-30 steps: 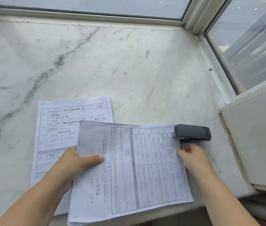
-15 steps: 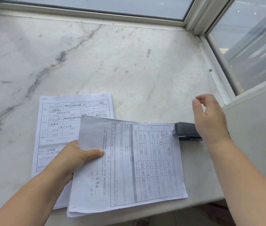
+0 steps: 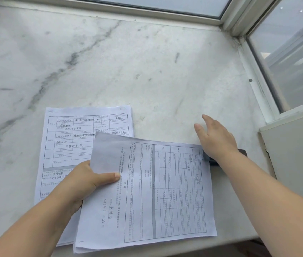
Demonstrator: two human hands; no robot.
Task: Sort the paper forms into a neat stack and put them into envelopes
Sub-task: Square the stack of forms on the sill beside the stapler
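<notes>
A thin stack of printed forms (image 3: 165,191) lies turned sideways at the sill's near edge. My left hand (image 3: 87,180) pinches its left edge, thumb on top. Its far right corner sits in the mouth of a dark grey stapler (image 3: 210,160). My right hand (image 3: 215,138) is over the stapler with fingers straight and spread, and hides most of it. Whether the palm touches the stapler cannot be told. Another filled-in form stack (image 3: 84,132) lies flat to the left, partly under the held forms.
All of this is on a white marble windowsill (image 3: 128,71) with grey veins. Window frames (image 3: 254,75) run along the back and right. A white panel (image 3: 295,164) stands at the right, close to the stapler. The sill's front edge is just below the forms.
My right hand let go of the forms' right edge, rose above the stapler, and has come down over it. My left hand keeps its hold on the forms.
</notes>
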